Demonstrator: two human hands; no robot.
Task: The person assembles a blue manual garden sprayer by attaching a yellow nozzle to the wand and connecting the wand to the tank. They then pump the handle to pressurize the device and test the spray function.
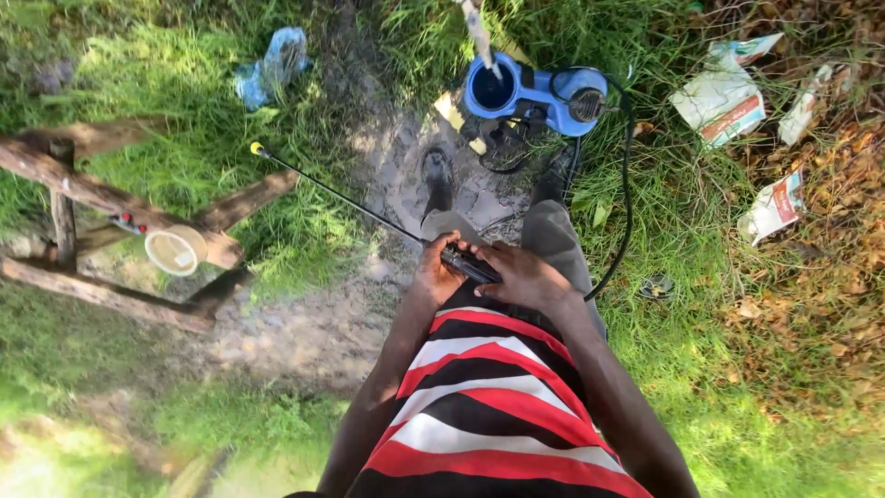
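The blue sprayer tank (535, 92) stands on the muddy path beyond the person's boots, well ahead of the grip, its round filler mouth open to the sky; full of liquid it would be a heavy, sloshing load, best lifted by its moulded body or straps rather than by the hose. A black hose (627, 184) loops out from the tank through the grass and curves back to the hands from the right side; it looks soft and springy, likely to drag and catch on the tufts. Off to the left of the grip a rough wooden frame (101, 198) lies in the grass with a pale round cup (175, 249) resting on it. The spray lance (341, 196) is the thing in hand: a thin, stiff black rod running up and leftward from the grip to a small yellow nozzle (257, 148). I would judge it light but whippy at the far end, so the sound place to hold it is the thick black handle (472, 266), just where it is held now. The left hand (441, 267) is curled around the forward part of that handle and the right hand (524, 277) is wrapped over its rear, fingers pressed closed around it. Torn packets (724, 92) lie scattered far to the right.
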